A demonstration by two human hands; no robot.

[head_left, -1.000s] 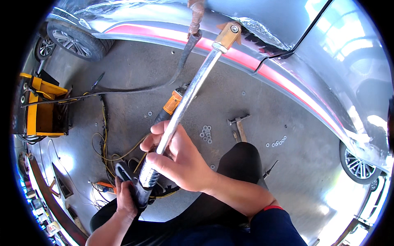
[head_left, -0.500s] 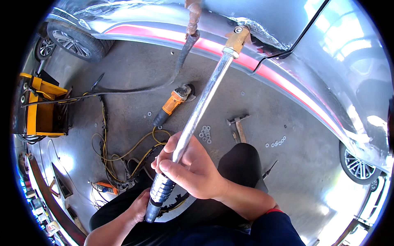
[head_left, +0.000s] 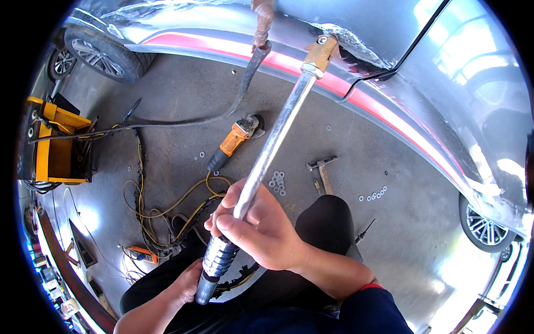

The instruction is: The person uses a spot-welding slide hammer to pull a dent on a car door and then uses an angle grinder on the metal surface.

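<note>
A slide hammer (head_left: 272, 143), with a chrome rod and a brass-coloured head (head_left: 321, 55), slants up from my lap to the damaged grey car panel (head_left: 356, 42). Its head meets the torn, scraped edge beside the door gap. My right hand (head_left: 258, 228) is closed round the lower rod, just above the ribbed black-and-silver lower part (head_left: 218, 256). Down at the black end, my left hand (head_left: 188, 281) is closed round the handle; its fingers are partly hidden behind it.
An orange angle grinder (head_left: 236, 141) lies on the floor among yellow cables (head_left: 146, 214). Several washers (head_left: 277, 182) and a hammer (head_left: 324, 175) lie nearby. A copper-coloured clamp (head_left: 261, 25) with a thick cable hangs by the car. At left stands a yellow-and-black box (head_left: 49, 158).
</note>
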